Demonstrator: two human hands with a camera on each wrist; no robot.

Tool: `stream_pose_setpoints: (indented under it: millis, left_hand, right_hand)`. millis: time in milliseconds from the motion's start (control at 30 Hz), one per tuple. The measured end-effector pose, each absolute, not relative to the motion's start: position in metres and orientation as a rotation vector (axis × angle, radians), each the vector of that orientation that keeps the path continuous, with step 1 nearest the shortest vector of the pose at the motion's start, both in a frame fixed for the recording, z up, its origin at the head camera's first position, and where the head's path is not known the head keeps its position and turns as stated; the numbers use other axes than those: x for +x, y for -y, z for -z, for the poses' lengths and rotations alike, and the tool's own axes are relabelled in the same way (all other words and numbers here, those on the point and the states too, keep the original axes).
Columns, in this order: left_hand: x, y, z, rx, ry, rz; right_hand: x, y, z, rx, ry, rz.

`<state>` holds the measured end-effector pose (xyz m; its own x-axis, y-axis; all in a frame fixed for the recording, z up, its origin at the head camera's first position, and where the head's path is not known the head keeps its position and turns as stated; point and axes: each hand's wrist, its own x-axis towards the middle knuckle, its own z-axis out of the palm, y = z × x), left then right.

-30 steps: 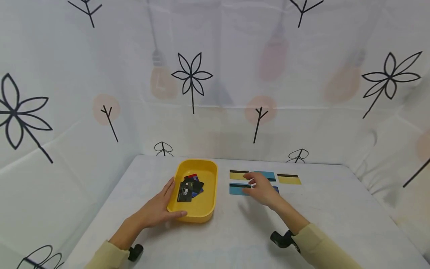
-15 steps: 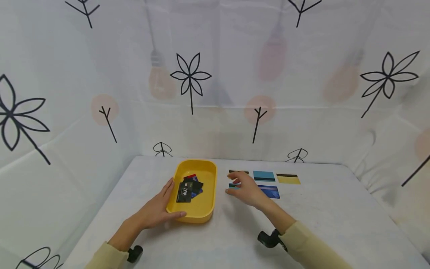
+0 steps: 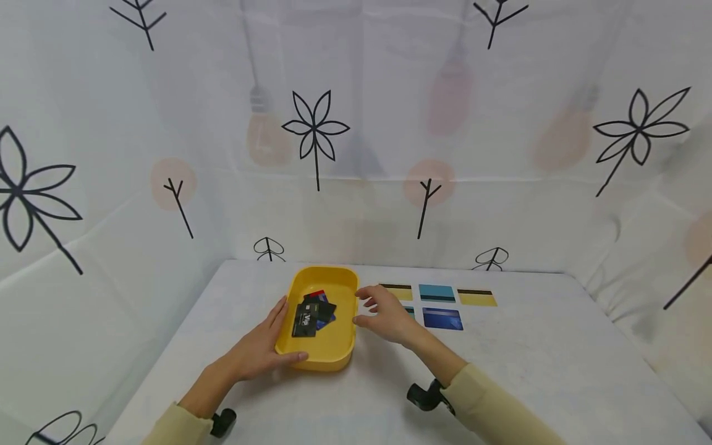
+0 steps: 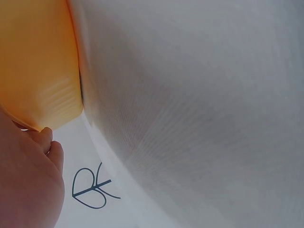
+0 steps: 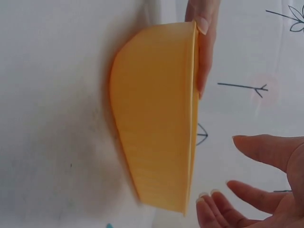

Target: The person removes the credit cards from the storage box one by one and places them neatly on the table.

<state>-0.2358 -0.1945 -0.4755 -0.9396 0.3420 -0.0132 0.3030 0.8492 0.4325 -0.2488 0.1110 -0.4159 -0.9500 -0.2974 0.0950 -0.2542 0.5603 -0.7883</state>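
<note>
1. The right hand (image 3: 386, 316) had its fingers apart, perhaps touching the yellow tray (image 3: 339, 345) just leftward.
2. Its long axis ran front-to-back; dark cards (image 3: 304, 321) lay inside.
3. The left hand (image 3: 251, 352), thumb and fingers apart, touched the tray's left, nearer those cards.

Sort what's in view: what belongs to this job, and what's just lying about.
Seemingly the job's: yellow tray; black Vip card inside it; other cards heaped there; beside the tray, two yellow striped cards, two light-blue striped cards, a dark-blue card.

Probably just surroundings: patterned backdrop; white tabletop; black wrist cameras.
</note>
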Motion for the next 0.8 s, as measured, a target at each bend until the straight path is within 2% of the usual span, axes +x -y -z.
stream_pose_setpoints:
  millis: [800]
  left_hand:
    - [-0.233, 0.195, 0.472, 0.553, -2.941, -0.688]
  right_hand:
    - [-0.256, -0.051, 0.422, -0.671, -2.571, 1.290]
